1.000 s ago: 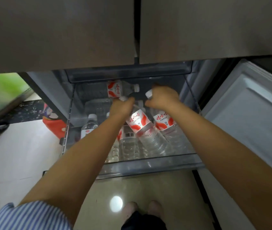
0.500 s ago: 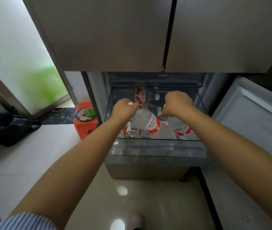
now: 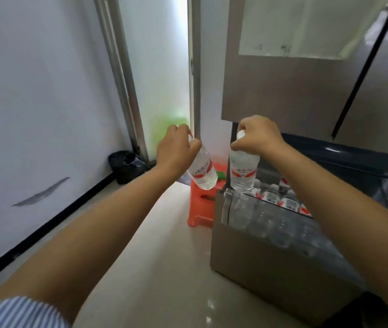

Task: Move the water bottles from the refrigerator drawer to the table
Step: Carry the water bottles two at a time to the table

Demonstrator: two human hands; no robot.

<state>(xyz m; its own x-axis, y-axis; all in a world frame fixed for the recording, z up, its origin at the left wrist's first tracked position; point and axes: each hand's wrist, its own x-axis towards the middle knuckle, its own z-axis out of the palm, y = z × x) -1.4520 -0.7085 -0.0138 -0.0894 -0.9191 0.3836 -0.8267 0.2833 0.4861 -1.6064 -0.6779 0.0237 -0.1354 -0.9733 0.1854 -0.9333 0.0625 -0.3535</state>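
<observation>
Both bottles are up out of the drawer [image 3: 271, 252] now, which a moment ago they were only being grabbed in. Left hand [image 3: 176, 147] grips the tilted bottle [image 3: 203, 171] by its neck; right hand [image 3: 257, 137] pinches the upright bottle [image 3: 244, 171] under the cap. Plenty more sit in the drawer. No bench in sight, so I'd keep both grips firm while turning, clear of the red stool [image 3: 203, 204] beyond.

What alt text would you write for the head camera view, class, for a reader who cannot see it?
Each hand holds a water bottle by its top: the left hand a tilted bottle, the right hand an upright bottle. More bottles lie in the open refrigerator drawer at right, an orange stool beside it.
</observation>
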